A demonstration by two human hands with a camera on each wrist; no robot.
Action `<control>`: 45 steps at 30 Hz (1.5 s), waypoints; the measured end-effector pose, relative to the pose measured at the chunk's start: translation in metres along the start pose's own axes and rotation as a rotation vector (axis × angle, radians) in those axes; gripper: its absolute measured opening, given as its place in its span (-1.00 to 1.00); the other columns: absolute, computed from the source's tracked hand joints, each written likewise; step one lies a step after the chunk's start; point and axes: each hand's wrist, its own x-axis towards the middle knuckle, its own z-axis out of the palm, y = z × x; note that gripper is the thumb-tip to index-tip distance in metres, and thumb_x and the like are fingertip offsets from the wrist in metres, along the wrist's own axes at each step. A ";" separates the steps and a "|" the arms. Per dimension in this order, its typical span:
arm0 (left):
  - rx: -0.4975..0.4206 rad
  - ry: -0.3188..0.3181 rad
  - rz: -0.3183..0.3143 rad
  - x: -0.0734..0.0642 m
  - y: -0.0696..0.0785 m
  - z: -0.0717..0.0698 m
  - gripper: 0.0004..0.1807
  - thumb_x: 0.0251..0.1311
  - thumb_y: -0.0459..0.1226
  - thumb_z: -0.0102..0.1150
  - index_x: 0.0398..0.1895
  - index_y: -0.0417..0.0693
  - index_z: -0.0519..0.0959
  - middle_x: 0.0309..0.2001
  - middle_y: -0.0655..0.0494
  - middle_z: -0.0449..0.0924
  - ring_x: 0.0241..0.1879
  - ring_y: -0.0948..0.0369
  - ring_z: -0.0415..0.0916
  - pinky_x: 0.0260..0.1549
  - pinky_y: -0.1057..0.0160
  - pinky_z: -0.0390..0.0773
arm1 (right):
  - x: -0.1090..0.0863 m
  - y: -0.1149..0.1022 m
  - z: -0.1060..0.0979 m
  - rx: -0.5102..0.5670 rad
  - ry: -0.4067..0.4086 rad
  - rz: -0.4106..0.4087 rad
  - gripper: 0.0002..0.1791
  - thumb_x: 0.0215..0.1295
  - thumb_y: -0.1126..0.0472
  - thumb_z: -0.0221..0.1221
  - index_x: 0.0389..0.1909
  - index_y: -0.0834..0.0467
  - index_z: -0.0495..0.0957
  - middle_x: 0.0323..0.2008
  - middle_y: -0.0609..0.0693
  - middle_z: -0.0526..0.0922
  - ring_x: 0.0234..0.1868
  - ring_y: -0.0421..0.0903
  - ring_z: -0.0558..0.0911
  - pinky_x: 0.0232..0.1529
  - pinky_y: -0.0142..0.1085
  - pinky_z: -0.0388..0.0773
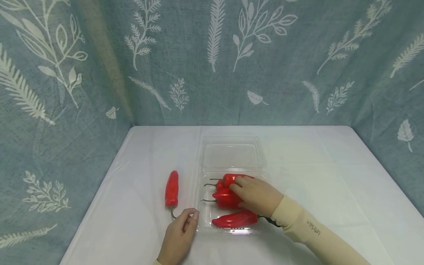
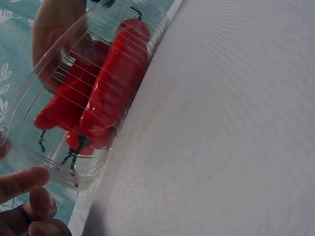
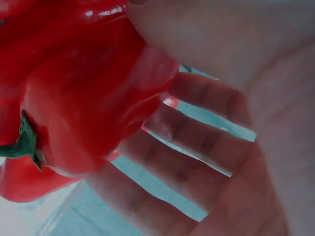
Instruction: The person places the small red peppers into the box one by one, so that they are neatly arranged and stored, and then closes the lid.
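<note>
A clear plastic clamshell box (image 1: 206, 217) stands with its lid laid back, holding several red peppers. My right hand (image 1: 256, 195) reaches in from the right and grips a red pepper (image 3: 93, 108), thumb on one side and fingers on the other. Behind that one lies another pepper (image 1: 228, 179), partly under the fingers. Along the box's front side lies a pepper (image 1: 235, 219) with its dark stem pointing right. My left hand (image 1: 179, 235), fingers loosely bent, is at the box's front left corner; whether it touches the wall is unclear.
One more red pepper (image 1: 172, 189) lies on the white tablecloth (image 1: 139, 221) left of the box, its stem toward my left hand. The transparent lid (image 1: 230, 154) spreads flat behind the box. A green leaf-patterned curtain (image 1: 198, 92) borders the table's back and sides.
</note>
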 end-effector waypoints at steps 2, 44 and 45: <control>0.000 0.006 0.007 -0.001 0.000 0.000 -0.70 0.38 -0.01 -0.01 -0.10 0.01 0.56 -0.63 0.27 0.26 -0.61 0.40 0.19 -0.60 0.40 0.23 | 0.000 -0.001 0.001 -0.009 0.016 0.000 -0.46 -0.07 0.02 0.47 -0.11 0.10 0.46 -0.29 -0.08 0.48 -0.30 -0.16 0.54 -0.24 -0.34 0.55; 0.165 -0.031 0.147 0.022 0.015 0.008 -0.80 0.36 -0.06 0.00 -0.14 0.11 0.55 -0.60 0.34 0.37 -0.57 0.39 0.29 -0.51 0.39 0.34 | -0.036 0.097 0.042 0.965 -0.122 0.828 -0.32 0.51 -0.17 -0.29 0.23 0.34 0.34 -0.01 0.27 0.57 -0.06 0.08 0.59 -0.03 -0.02 0.52; 0.163 -0.034 0.143 0.023 0.015 0.007 -0.80 0.36 -0.04 0.00 -0.13 0.12 0.54 -0.60 0.34 0.37 -0.58 0.39 0.29 -0.52 0.39 0.33 | -0.037 0.097 0.043 0.968 -0.120 0.828 -0.33 0.51 -0.16 -0.29 0.21 0.34 0.35 -0.04 0.25 0.58 -0.10 0.05 0.59 -0.03 -0.03 0.51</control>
